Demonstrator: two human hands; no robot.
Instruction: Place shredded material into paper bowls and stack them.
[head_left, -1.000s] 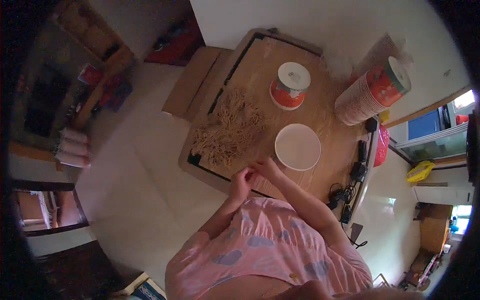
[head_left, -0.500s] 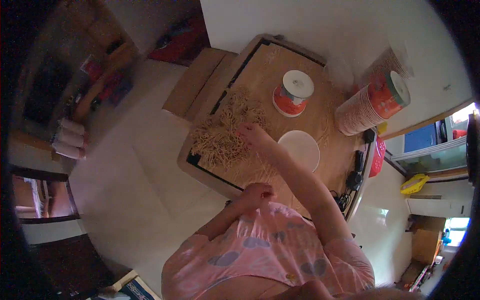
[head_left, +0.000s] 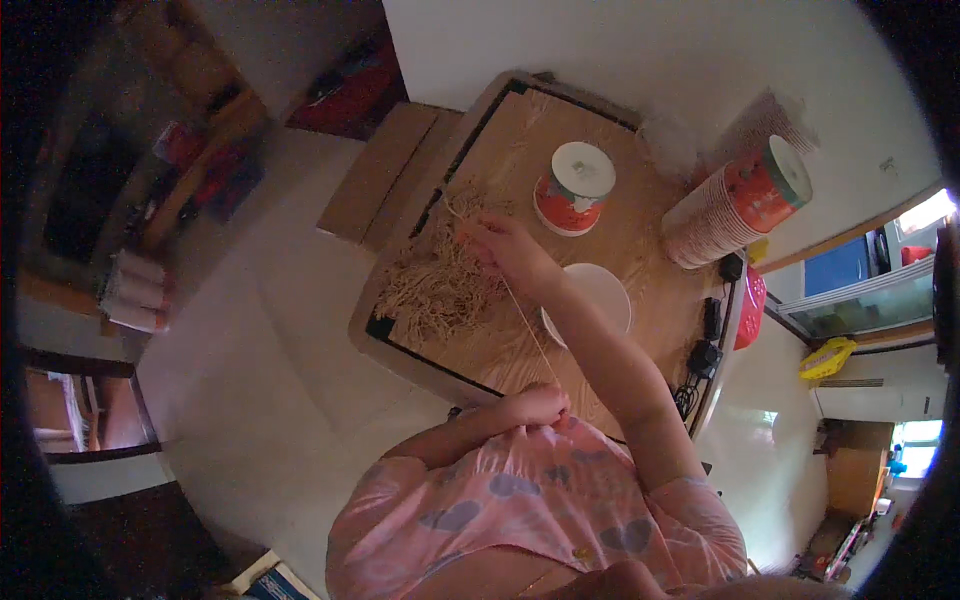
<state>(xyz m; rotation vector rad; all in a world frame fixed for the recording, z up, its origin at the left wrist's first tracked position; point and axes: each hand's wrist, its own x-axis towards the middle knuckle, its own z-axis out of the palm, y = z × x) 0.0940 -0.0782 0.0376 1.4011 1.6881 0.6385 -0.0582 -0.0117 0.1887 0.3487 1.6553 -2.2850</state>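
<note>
A tangled pile of thin tan cords (head_left: 430,295) lies at the left side of the wooden table (head_left: 510,130). Above its upper part, my right hand (head_left: 492,248) has its fingers pinched together on a strand of cord. From there a pale, taut cord (head_left: 530,328) runs down to my left hand (head_left: 540,403), closed round its lower end close to my shirt. My right forearm passes over part of a white round bowl or tub (head_left: 605,290). Behind it stands a red-and-white paper tub (head_left: 570,208) with a white top.
A tall stack of nested paper tubs (head_left: 715,218) leans at the table's right side by the wall. Black adapters and cables (head_left: 705,358) lie along the right edge, beside a red basket (head_left: 750,310). A cardboard box (head_left: 375,180) stands beyond the table's left edge.
My right hand has shifted slightly up and left and now pinches a strand. A cord now stretches between my hands. My left hand has moved a little right and down and closed.
</note>
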